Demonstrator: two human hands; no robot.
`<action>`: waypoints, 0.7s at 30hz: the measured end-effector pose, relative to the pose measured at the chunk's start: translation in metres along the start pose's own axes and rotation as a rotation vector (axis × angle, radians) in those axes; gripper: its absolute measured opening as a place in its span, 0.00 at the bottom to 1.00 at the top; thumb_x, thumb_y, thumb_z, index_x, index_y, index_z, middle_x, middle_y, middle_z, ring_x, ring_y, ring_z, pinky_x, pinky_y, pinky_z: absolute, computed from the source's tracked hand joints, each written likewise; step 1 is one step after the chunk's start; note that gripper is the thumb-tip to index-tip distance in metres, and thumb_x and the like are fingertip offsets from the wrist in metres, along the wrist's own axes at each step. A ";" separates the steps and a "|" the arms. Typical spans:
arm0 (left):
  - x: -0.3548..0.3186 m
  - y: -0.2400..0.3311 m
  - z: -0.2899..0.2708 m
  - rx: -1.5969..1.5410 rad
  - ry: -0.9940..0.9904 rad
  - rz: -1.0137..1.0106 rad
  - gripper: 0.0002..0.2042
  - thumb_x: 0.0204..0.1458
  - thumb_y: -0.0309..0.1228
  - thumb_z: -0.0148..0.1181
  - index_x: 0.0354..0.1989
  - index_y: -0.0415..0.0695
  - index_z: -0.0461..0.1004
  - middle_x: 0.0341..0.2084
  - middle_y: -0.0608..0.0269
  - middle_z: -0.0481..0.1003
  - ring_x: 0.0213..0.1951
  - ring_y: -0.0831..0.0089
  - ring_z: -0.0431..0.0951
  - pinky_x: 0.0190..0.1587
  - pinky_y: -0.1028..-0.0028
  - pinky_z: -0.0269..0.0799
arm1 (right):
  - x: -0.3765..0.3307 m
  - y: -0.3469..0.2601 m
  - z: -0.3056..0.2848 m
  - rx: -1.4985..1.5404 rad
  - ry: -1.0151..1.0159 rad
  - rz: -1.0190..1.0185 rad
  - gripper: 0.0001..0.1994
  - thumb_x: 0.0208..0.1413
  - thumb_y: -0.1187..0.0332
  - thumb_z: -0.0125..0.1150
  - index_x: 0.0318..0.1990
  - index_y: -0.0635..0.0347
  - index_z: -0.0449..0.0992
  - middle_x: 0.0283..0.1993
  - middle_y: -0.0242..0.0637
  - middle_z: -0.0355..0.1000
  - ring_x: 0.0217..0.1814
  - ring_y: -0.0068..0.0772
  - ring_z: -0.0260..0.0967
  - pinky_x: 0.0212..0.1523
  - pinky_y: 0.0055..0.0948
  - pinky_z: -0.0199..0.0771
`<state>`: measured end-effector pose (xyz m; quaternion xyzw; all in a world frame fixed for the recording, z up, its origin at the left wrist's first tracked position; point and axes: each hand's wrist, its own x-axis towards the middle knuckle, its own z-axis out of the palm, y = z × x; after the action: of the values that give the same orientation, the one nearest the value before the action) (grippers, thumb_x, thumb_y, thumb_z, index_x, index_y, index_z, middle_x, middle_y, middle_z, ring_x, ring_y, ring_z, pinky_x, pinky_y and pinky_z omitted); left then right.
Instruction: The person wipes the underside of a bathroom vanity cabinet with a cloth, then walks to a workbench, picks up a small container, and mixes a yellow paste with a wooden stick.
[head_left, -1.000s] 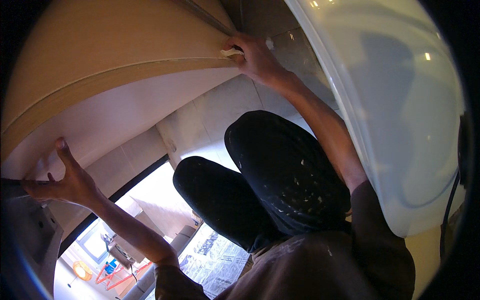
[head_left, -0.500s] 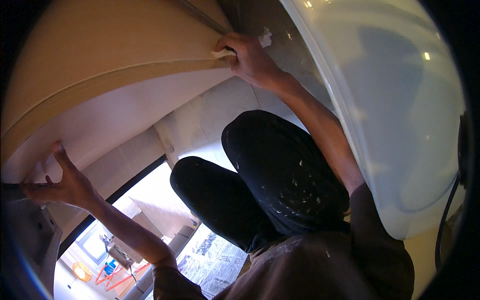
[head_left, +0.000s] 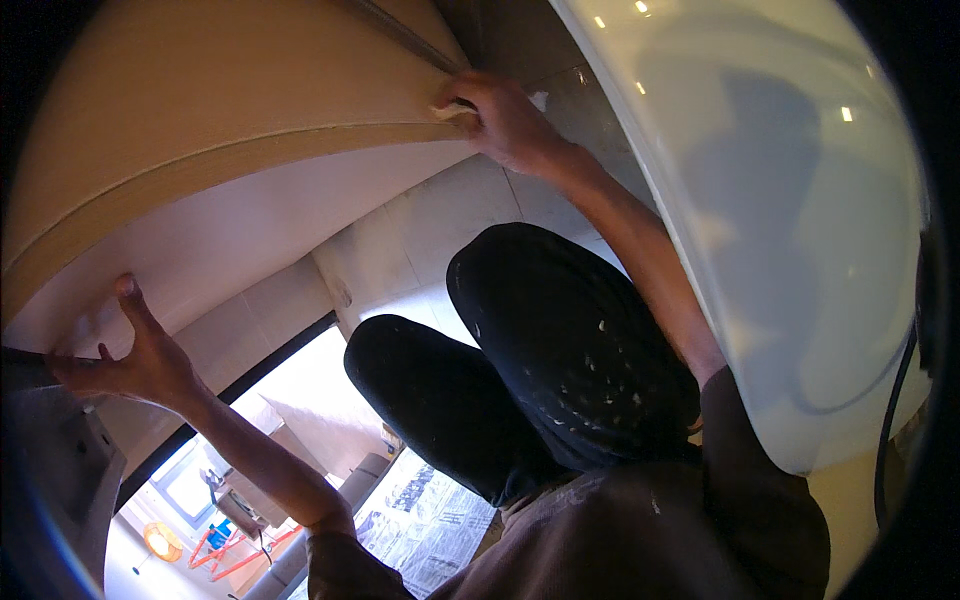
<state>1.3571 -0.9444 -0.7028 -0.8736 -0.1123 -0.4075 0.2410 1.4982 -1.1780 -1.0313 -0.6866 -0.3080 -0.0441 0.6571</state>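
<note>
A large wooden panel [head_left: 250,85], light brown on one face and pale on the other, runs across the upper left. My right hand [head_left: 510,125] is closed at its far right corner, pinching a crumpled whitish wipe [head_left: 455,108] against the edge. A bit of white material shows behind the knuckles. Whether it is cloth or paper, I cannot tell. At the far left, my left hand [head_left: 140,365] has thumb and fingers spread. Its thumb touches the pale face, while its fingertips reach a dark edge and are partly hidden.
A glossy white basin [head_left: 740,230] fills the right side, close to my right forearm. My bent knees [head_left: 530,330] in dark, paint-spotted trousers are in the middle. Printed paper sheets [head_left: 430,515] lie on the floor below. A dark metal part [head_left: 60,440] stands by my left hand.
My right hand has shifted slightly right and down along the panel's corner, and less of the wipe shows. The whole view has moved a little. My left hand keeps its place on the panel.
</note>
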 end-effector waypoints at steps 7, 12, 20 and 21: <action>-0.001 0.004 -0.007 -0.017 -0.039 -0.023 0.58 0.33 0.63 0.73 0.67 0.43 0.48 0.58 0.46 0.54 0.62 0.52 0.61 0.61 0.44 0.65 | 0.017 -0.027 -0.004 -0.066 -0.019 0.030 0.14 0.44 0.86 0.56 0.39 0.64 0.78 0.42 0.48 0.76 0.45 0.49 0.76 0.50 0.40 0.76; -0.005 0.003 -0.002 -0.006 -0.043 -0.037 0.58 0.34 0.63 0.73 0.68 0.42 0.47 0.59 0.45 0.52 0.63 0.52 0.59 0.62 0.45 0.65 | 0.038 -0.056 0.004 -0.041 0.083 -0.146 0.12 0.44 0.84 0.57 0.38 0.65 0.78 0.42 0.47 0.77 0.43 0.48 0.77 0.48 0.38 0.76; -0.011 0.002 -0.002 0.000 -0.042 -0.047 0.59 0.34 0.61 0.74 0.69 0.42 0.45 0.60 0.45 0.51 0.64 0.50 0.57 0.64 0.45 0.61 | 0.043 -0.075 0.010 0.051 0.144 -0.223 0.13 0.42 0.86 0.59 0.38 0.66 0.78 0.41 0.45 0.77 0.43 0.45 0.78 0.47 0.38 0.77; -0.010 0.002 -0.003 -0.018 -0.037 -0.048 0.60 0.33 0.61 0.74 0.69 0.42 0.45 0.60 0.45 0.51 0.64 0.51 0.57 0.64 0.45 0.61 | 0.047 -0.088 0.009 0.097 0.163 -0.258 0.14 0.42 0.86 0.59 0.39 0.66 0.78 0.41 0.45 0.77 0.43 0.45 0.78 0.47 0.38 0.77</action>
<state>1.3497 -0.9474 -0.7097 -0.8803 -0.1340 -0.3977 0.2211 1.4904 -1.1571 -0.9338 -0.6031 -0.3411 -0.1688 0.7011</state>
